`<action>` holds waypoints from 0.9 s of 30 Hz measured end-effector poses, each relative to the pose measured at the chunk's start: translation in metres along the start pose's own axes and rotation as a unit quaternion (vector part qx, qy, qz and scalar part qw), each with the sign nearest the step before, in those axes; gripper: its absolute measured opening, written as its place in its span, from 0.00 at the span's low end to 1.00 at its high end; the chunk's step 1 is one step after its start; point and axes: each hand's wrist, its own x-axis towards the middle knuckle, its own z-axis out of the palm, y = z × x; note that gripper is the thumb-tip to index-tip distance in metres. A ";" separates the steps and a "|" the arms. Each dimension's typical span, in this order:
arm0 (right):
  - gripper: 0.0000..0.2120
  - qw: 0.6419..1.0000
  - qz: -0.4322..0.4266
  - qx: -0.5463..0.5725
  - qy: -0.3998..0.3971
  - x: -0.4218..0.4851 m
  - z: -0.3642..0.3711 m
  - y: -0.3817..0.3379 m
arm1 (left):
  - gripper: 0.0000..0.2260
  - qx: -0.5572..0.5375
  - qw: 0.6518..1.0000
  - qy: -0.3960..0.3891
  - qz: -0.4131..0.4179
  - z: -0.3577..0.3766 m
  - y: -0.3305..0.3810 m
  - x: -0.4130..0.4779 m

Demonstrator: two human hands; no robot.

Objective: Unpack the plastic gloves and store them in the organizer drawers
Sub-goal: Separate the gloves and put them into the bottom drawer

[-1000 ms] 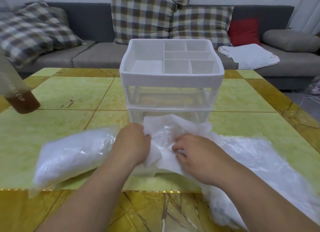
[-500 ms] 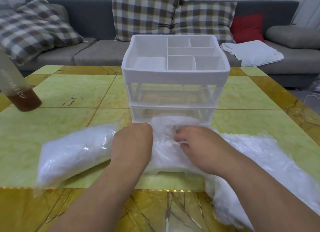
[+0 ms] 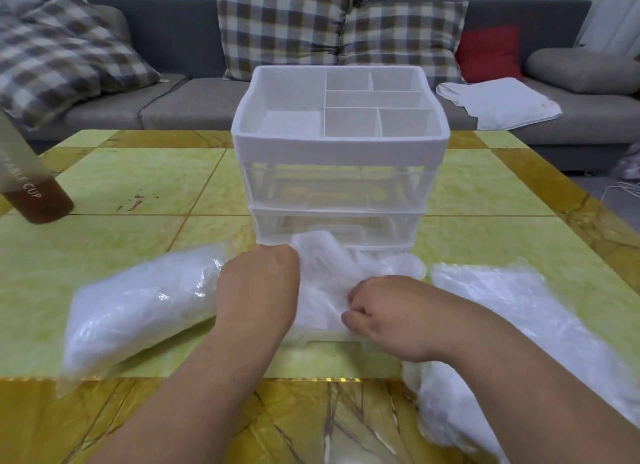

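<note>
Gloves (image 3: 329, 273) are bunched in the pulled-out bottom drawer (image 3: 325, 337) of the organizer (image 3: 341, 144), right hand (image 3: 384, 314) pinching the wad, left hand (image 3: 258, 290) on it, fingers hidden, so gripping or pressing, can't tell. Early going, I'd say: full pack (image 3: 138, 304) lies left, opened bag (image 3: 519, 311) right, upper drawer (image 3: 337, 189) shut. Tight in here, both bags flanking the drawer; open table (image 3: 138, 186) farther out.

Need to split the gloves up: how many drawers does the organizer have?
3: upper clear drawer, shut; middle clear drawer, shut; bottom drawer, pulled out at the front, gloves heaped in it.
</note>
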 end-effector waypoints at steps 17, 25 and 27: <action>0.21 0.997 0.025 -0.008 0.070 0.016 0.006 0.005 | 0.10 -0.162 0.965 0.180 -0.105 -0.018 -0.021 0.006; 0.23 0.997 0.025 -0.007 0.071 0.018 0.007 0.007 | 0.10 -0.133 0.989 0.016 0.069 -0.002 -0.006 0.000; 0.21 0.997 0.014 -0.024 0.073 0.017 0.007 0.005 | 0.13 -0.120 0.986 -0.002 0.118 0.012 -0.003 0.005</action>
